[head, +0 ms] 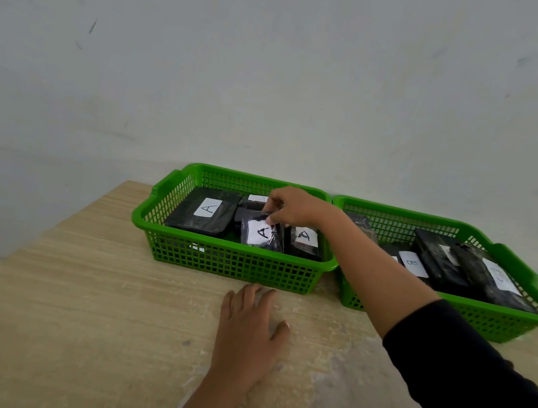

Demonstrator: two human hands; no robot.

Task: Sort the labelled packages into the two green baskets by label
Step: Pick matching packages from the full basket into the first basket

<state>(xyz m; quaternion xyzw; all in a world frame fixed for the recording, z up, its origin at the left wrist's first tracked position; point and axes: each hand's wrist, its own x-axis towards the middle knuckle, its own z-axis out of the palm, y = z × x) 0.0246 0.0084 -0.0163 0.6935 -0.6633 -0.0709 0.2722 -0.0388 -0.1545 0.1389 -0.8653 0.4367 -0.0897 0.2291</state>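
The right forearm (pixel 371 265), bare below a black sleeve (pixel 475 378), crossed the near left corner of the right green basket (pixel 515 327) and hid part of its load; the one black package (pixel 361 224) behind the arm showed no readable label. At the frame's 5 o'clock edge the sleeve was cut off, and the left forearm ran out of view at 6 o'clock.

In the left green basket (pixel 230 265), the right hand (pixel 289 206) pinched the top edge of a black package marked "A" (pixel 262 235) between curled fingertips and thumb, the package standing tilted among the others. At its 9 o'clock lay a flat black package with a clear "A" label (pixel 206 208); at its 3 o'clock another package bore an "A" label (pixel 305 238). At 12 o'clock, a further white label (pixel 258 198) was mostly covered by the hand and could not be read.

In the right basket, one white label read "B" (pixel 413 264); the label at its 3 o'clock (pixel 500 277) was blurred and hard to make out.

The left hand (pixel 248 332) lay flat on the wooden table (pixel 82 300), fingers spread and straight, holding nothing, at 6 o'clock from the left basket.
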